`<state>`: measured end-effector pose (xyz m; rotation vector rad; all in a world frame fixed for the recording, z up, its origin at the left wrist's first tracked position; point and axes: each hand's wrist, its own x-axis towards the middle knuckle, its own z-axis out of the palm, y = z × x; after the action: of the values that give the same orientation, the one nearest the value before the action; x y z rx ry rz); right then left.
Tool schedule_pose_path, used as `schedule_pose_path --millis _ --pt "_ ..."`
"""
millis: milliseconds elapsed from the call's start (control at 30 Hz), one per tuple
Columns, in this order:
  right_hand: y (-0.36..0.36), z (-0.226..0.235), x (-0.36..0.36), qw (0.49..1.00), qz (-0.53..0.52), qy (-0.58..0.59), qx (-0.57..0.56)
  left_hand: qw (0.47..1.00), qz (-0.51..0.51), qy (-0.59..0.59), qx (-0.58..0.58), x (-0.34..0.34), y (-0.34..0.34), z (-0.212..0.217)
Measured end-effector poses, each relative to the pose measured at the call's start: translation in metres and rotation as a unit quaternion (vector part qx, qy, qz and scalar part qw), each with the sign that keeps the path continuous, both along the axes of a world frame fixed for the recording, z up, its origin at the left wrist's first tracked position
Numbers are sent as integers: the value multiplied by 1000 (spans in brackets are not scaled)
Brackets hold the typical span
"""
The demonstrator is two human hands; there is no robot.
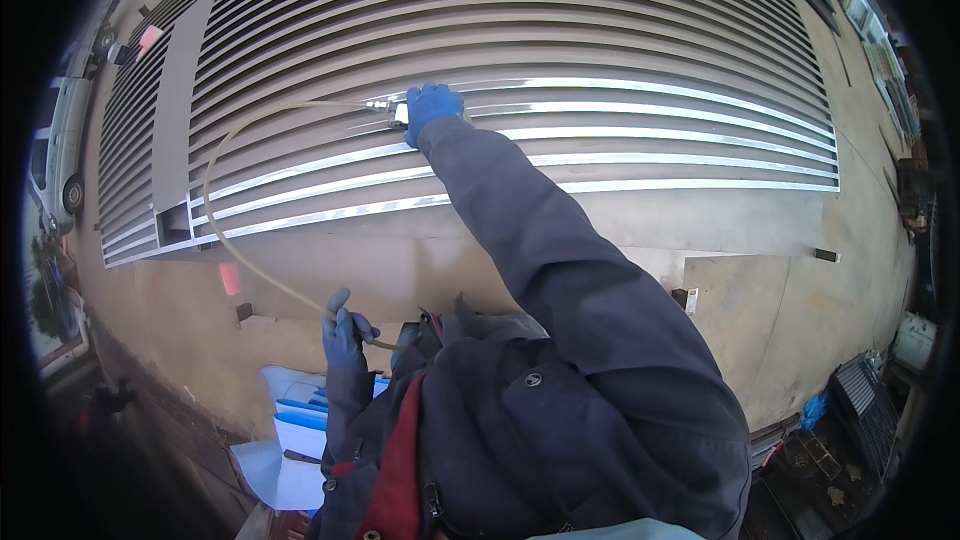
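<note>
My right hand [434,110], in a blue glove, is closed round a small hose-fed hand tool [400,116] on the near part of a large slatted metal panel [600,40]. The glove hides most of the tool, so its exact kind does not show. From its left end a thin yellowish hose [232,130] curves left, then back toward my body. My left hand [347,335], gloved too, grips that hose in front of my body, with one finger raised. The nearest slats [680,158] shine bright, while those farther away look dull grey-brown.
The panel lies on a broad brownish work surface [800,305]. Blue and white sheets [300,440] sit low beside my left arm. A pink piece [230,278] and small dark blocks are near the panel's front edge. A parked vehicle [68,145] stands far left; dark grating [862,395] lies right.
</note>
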<state>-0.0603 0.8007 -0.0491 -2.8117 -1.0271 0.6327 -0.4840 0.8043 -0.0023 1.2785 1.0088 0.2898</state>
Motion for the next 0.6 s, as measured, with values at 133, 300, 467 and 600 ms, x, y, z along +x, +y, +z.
schedule_pose_path --millis 133,300,467,600 --pt "-34 1 20 1000 -9 -10 13 1000 -4 -13 5 7 -12 6" --pt "-95 -3 51 998 -49 -36 16 999 -40 -9 -7 26 -19 11" --pt "-148 -1 65 985 -163 -57 -1 997 -71 -14 -26 36 -22 13" --pt "-172 -1 73 970 -238 -58 -1 996 -76 -11 -38 30 -19 13"
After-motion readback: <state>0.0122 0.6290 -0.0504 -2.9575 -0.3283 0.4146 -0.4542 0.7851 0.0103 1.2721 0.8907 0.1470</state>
